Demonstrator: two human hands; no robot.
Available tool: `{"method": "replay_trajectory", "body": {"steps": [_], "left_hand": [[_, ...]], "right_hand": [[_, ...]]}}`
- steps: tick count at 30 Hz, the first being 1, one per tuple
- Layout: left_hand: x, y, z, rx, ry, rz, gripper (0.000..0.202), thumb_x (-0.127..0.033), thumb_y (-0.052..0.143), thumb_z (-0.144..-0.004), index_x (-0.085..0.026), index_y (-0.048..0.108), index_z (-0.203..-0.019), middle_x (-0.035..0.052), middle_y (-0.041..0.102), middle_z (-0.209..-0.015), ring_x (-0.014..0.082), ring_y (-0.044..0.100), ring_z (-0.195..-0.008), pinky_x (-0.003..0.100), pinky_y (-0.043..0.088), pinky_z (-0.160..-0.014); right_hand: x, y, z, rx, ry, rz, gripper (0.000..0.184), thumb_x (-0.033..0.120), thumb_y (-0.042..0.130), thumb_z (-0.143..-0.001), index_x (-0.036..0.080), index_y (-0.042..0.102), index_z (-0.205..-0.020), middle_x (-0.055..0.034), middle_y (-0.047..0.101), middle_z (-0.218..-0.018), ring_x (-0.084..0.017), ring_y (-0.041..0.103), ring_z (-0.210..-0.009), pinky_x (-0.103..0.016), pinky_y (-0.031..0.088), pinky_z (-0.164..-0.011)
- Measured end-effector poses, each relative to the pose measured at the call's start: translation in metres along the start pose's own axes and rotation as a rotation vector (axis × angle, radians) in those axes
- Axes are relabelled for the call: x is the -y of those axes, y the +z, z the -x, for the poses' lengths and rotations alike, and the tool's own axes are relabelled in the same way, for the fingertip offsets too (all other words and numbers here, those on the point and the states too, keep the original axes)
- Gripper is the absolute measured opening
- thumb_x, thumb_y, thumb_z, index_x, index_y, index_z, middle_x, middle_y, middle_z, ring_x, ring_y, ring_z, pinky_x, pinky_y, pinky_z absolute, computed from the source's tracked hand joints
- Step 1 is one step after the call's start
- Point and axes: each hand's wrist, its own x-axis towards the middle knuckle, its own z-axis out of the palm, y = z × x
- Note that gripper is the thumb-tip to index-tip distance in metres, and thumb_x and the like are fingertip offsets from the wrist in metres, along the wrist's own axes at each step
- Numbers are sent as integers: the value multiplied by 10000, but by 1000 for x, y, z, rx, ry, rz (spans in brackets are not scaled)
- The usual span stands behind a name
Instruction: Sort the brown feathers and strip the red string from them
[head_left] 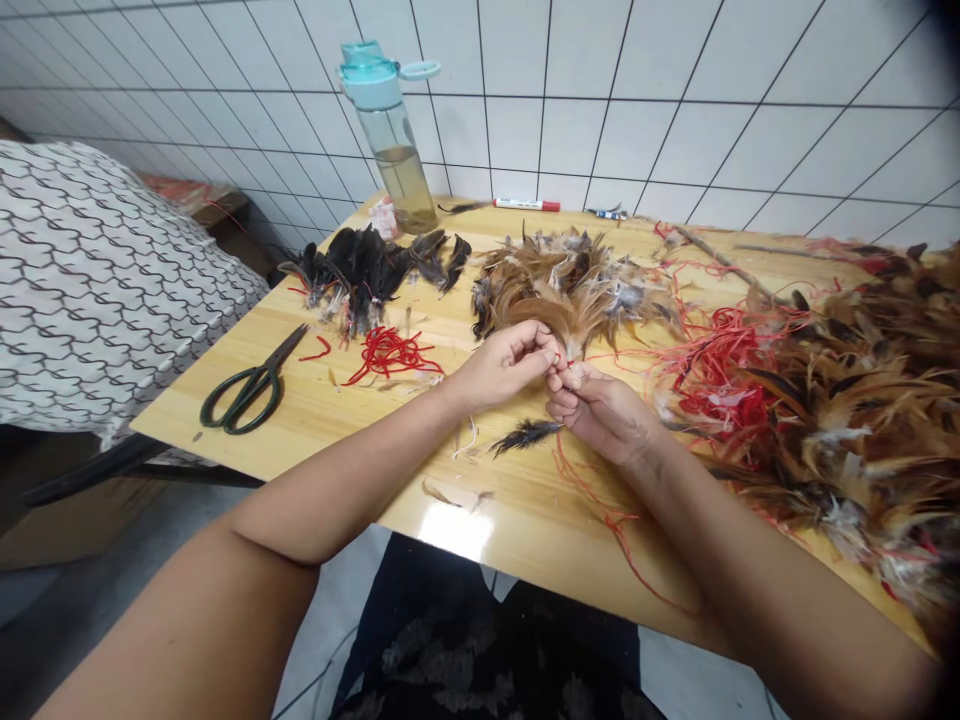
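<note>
Crowding the bench (315, 435), brown feathers (885, 400) and tangled red thread (724, 350) at right, scissors (255, 390) and black feathers (364, 265) at left, mostly open wood toward the near edge, left hand (514, 365) and right hand (604, 412) pinching a brown feather tuft (571, 335) mid-bench, tips wallward.

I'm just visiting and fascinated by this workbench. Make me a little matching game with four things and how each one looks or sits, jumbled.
1. Scissors
2. Bottle
3. Marker
4. Left hand and right hand

A. White, with a red cap
B. Close together, beside brown feathers
C. Lying flat, dark-handled
D. Upright, partly filled with yellowish liquid

Pairs: 1-C, 2-D, 3-A, 4-B.
</note>
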Motion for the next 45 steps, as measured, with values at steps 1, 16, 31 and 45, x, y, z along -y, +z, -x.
{"method": "replay_trajectory", "body": {"steps": [1, 16, 31, 45], "left_hand": [[0, 0, 0, -4, -2, 0, 146, -271, 548, -889, -131, 540, -848, 19, 603, -807, 82, 611, -713, 246, 497, -740], [-4, -11, 1, 88, 152, -321, 159, -246, 548, -886, -142, 643, -958, 63, 703, -873, 114, 652, -731, 256, 518, -711], [-13, -2, 6, 27, 164, -627, 116, -229, 658, -813, -156, 657, -903, 18, 700, -821, 111, 637, -756, 238, 492, -736], [-16, -4, 7, 111, 43, -630, 56, -182, 689, -768, -151, 643, -769, -23, 658, -688, 78, 585, -629, 188, 418, -619]], "right_hand": [[0, 0, 0, 7, -5, -4, 120, 76, 526, -763, 160, 507, -680, 29, 519, -651, -56, 302, -487, -218, 266, -505], [1, -2, 2, 157, 39, 128, 162, 205, 606, -731, 196, 447, -702, -2, 473, -768, -99, 386, -615, -241, 374, -575], [-14, 4, -4, -71, -55, 197, 188, 190, 671, -648, 186, 494, -708, 71, 439, -568, -48, 375, -486, -187, 294, -474], [-24, -6, -8, -225, -479, 1487, 149, 126, 419, -727, 217, 476, -624, -77, 555, -690, -229, 534, -787, -383, 438, -787]]}}
